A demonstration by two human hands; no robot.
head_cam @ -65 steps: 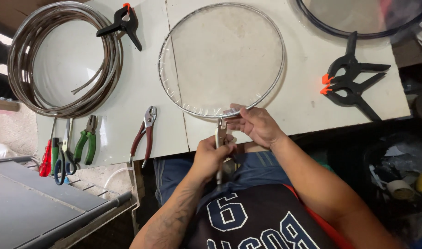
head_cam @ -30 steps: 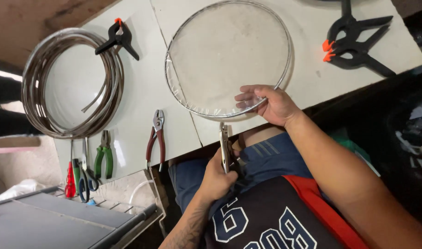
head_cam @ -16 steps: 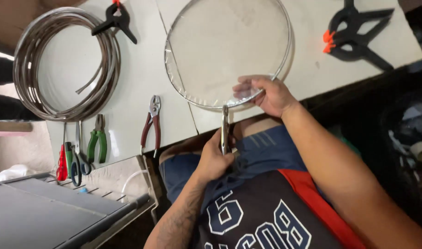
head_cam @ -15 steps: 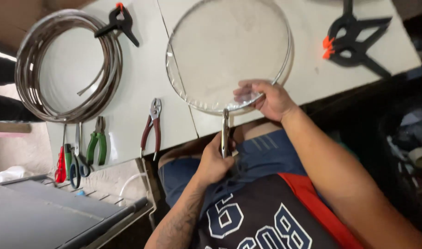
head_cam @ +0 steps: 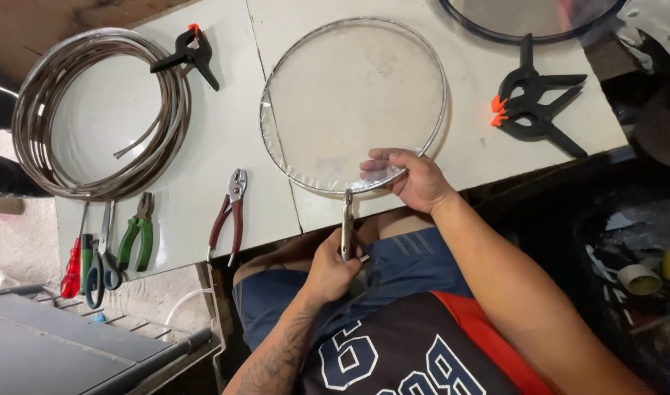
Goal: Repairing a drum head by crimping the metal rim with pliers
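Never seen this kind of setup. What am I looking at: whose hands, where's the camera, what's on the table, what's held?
One view only, from a camera worn on the person's head, looking down at their two bare hands. The left hand grips silver metal pliers whose tips meet the near rim of a round metal-rimmed mesh screen. The right hand steadies that rim. The screen lies on a white tabletop. Also there: a coil of grey metal strip, black spring clamps, red-handled pliers, green-handled pliers.

Left hand (head_cam: 331, 267) fisted low, right hand (head_cam: 415, 179) pinching above
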